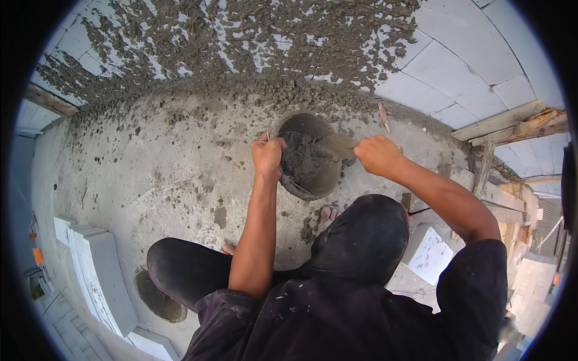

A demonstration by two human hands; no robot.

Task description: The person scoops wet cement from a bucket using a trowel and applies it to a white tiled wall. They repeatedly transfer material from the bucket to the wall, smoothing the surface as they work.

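A bucket (310, 183) with grey wet mortar (298, 153) in it sits on the concrete floor (150, 168) in front of me. My left hand (267, 153) is closed on the bucket's left side, by its thin handle and rim. My right hand (376, 153) grips a trowel, whose mortar-smeared blade (340, 146) lies tilted over the right part of the bucket's inside. The trowel's handle is mostly hidden by my fingers.
A white block wall (457, 54), partly spattered with mortar, stands beyond the bucket. Wooden boards (506, 120) are at right. A white block (428, 253) lies by my right knee, stacked blocks (99, 271) at lower left. Another round mortar container (159, 301) sits behind my left knee.
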